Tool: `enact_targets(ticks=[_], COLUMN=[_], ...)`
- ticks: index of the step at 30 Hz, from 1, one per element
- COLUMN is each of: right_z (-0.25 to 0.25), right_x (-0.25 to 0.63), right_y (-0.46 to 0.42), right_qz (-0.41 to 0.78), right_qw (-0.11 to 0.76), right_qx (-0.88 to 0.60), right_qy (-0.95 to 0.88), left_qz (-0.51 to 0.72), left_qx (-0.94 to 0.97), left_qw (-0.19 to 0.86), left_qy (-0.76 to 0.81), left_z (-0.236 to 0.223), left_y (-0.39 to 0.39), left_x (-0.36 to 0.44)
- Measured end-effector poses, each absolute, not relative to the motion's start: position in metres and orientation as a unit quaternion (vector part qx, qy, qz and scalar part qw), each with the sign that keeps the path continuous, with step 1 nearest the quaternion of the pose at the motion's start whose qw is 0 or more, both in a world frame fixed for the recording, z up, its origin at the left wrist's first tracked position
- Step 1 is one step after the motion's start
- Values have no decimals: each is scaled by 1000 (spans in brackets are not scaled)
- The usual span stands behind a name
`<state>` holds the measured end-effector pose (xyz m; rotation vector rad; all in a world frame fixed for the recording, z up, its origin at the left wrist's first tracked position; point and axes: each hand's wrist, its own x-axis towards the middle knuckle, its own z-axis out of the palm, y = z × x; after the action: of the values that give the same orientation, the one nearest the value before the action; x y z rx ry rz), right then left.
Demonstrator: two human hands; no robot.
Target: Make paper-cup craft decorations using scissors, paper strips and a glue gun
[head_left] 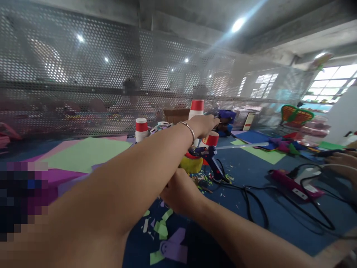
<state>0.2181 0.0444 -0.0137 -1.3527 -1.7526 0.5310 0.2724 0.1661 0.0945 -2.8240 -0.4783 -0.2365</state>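
Note:
My left hand, a bangle on its wrist, reaches forward across the middle with fingers stretched out. It passes in front of a stack of red and white paper cups, close above another red and white cup. Beneath my left forearm, my right hand is curled closed. Its fingertips are hidden, so what it holds cannot be made out. Just beyond it shows a yellow rounded thing with a red edge. A dark blue glue gun with a clear glue stick stands right of that.
Paper scraps litter the blue table. Green paper sheets lie left, near another cup stack. A magenta power strip and black cables occupy the right, where another person's hand shows. Perforated metal panels stand behind.

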Motion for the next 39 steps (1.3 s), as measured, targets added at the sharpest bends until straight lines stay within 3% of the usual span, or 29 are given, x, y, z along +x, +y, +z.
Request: enact_targets(ticks=[5,10,16,24,39], right_z=[-10,-11,-12,-16,-24], right_x=[225,232,240,241,241], right_y=[44,48,54,56,64], right_qz=[191,181,154,142,215], right_qw=[369,385,452,498,543], right_qx=[-581,-591,-589,-575,-540], right_qy=[-700,-685,-652,-633,-607], left_qz=[-48,18,72,-29,-341], left_qx=[-970,-956,-942,-944,-849], left_qw=[152,130,21,-50,-127], left_qy=[-185,-262,-327,-324,-383], left_z=[124,151,119,61,48], left_y=[166,172,182,176,139], left_x=[236,173,105,83,37])
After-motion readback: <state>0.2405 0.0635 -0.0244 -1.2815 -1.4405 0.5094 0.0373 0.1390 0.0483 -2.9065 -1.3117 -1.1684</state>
